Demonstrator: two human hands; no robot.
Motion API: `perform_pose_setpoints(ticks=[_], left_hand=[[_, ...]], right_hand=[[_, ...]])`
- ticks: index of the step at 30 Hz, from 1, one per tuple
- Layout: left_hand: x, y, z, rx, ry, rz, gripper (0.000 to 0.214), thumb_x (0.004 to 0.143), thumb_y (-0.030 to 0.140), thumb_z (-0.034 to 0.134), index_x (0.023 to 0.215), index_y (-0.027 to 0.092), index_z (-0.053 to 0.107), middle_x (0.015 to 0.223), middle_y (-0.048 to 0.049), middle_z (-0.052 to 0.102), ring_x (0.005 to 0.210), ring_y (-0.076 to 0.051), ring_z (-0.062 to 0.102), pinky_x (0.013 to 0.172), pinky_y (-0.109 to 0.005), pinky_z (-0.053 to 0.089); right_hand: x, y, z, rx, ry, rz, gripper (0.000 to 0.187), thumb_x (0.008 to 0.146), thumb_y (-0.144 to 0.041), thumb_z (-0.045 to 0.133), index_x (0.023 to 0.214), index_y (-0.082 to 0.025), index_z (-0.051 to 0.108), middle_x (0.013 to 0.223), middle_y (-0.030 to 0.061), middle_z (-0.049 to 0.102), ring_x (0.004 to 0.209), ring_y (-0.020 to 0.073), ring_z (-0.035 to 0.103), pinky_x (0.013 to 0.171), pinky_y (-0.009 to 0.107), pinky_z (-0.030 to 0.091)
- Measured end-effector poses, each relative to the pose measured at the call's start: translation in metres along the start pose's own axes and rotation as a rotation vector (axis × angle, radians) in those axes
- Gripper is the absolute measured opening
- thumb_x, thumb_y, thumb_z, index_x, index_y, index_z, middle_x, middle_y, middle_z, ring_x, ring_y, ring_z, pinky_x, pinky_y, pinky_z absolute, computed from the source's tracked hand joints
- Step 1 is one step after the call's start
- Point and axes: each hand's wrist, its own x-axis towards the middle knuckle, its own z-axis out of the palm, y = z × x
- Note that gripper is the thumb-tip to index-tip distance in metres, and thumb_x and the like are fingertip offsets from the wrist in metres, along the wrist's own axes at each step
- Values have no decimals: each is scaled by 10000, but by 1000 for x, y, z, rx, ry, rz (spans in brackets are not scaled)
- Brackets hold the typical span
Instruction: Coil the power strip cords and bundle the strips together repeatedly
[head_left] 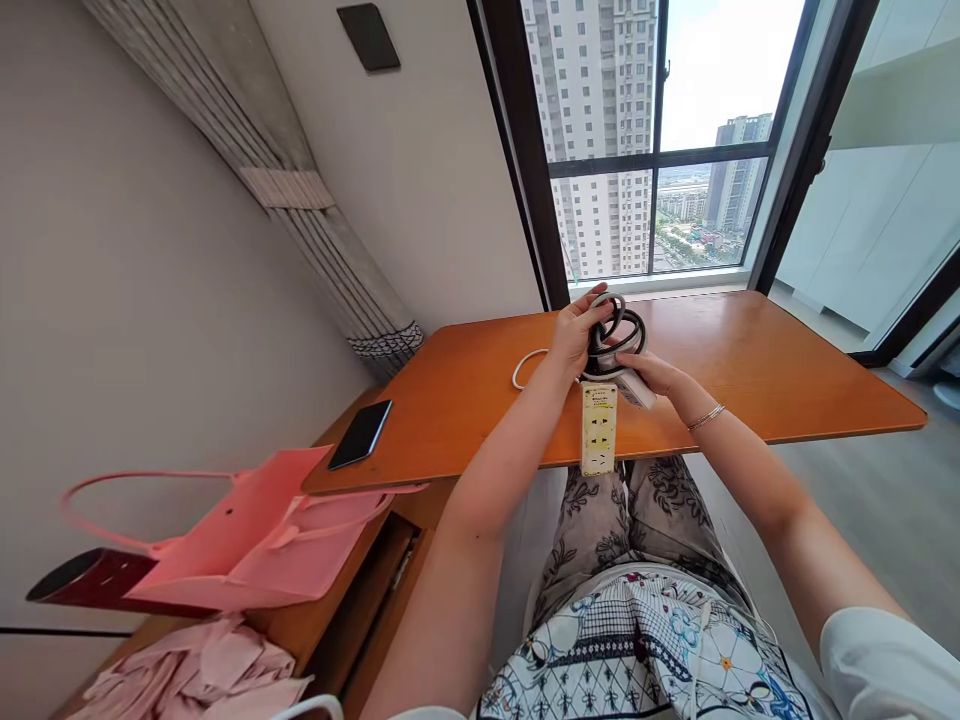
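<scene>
A bundle of looped black and grey-white cables is held up over the wooden table. My left hand pinches the upper loops. On the bundle's right side, my right hand has its fingers closed around the lower cables, next to a white block. Just below hangs a yellowed power strip with several sockets, upright and overlapping the table's near edge. A loop of white cable extends left of my left hand. Where the cables join the strip is hidden.
A dark phone lies at the table's left end. Beyond that edge are a pink bag, a dark red cylindrical object and crumpled pink cloth. A window stands behind the table.
</scene>
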Motion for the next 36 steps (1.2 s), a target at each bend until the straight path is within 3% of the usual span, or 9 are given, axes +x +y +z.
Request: perform_pose_setpoints(ticks=[6,9,14,18,22,26,29,33,36], left_hand=[[6,-2,-6,-67,210,175,283,640,181,844,897,201,729,788,39,705,646,-59,608,583,-140,485],[11,-3,-8,-30,218,120,295,635,197,849,904,184,731,725,36,679,629,-74,604,570,-163,483],[15,2,-13,137,35,8,304,581,266,886,811,157,719,725,5,693,679,-127,648,695,-258,542],[9,7,-19,275,-89,78,367,534,301,909,809,168,705,817,-4,727,803,-150,674,846,-296,525],[8,5,-30,315,-181,119,363,627,361,850,913,185,711,964,-37,735,970,-188,676,948,-329,481],[16,-7,-61,451,-72,169,264,792,354,640,1004,206,693,1160,-76,701,1133,-226,646,994,-369,468],[19,-22,-96,823,34,85,392,754,205,551,1129,157,655,1301,-138,646,1273,-277,571,1089,-418,417],[15,-43,-140,1400,-148,-58,787,662,147,638,1430,119,467,1600,-186,346,1505,-338,275,1240,-474,189],[13,-56,-157,1609,-315,-116,919,686,142,635,1543,133,303,1667,-179,159,1546,-335,147,1250,-515,109]], right_hand=[[5,-5,16,-98,-18,-230,468,739,-443,798,1118,-215,645,967,10,720,967,174,641,878,289,533],[0,-7,22,-166,-48,-226,523,689,-417,842,1122,-204,640,950,15,709,975,193,636,847,301,541],[-5,-4,22,-213,15,-172,424,680,-446,838,960,-188,653,887,22,696,848,180,634,747,294,535],[-3,-1,18,-191,100,-125,420,719,-493,796,973,-198,638,848,21,691,770,168,615,677,289,518],[-4,-5,15,-191,120,-131,434,712,-478,801,1002,-201,634,882,22,697,823,177,625,720,297,519],[-8,-10,11,-194,153,-143,432,708,-508,790,959,-195,629,840,15,679,800,175,623,693,293,515],[-10,-13,5,-216,184,-117,430,710,-541,777,908,-190,628,769,9,660,719,161,602,626,281,498],[-10,-13,-2,-226,232,-106,423,723,-563,759,877,-188,639,730,6,653,676,150,588,611,281,497],[-8,-10,-3,-222,240,-92,430,729,-562,754,905,-183,654,759,17,668,694,158,596,630,294,509]])
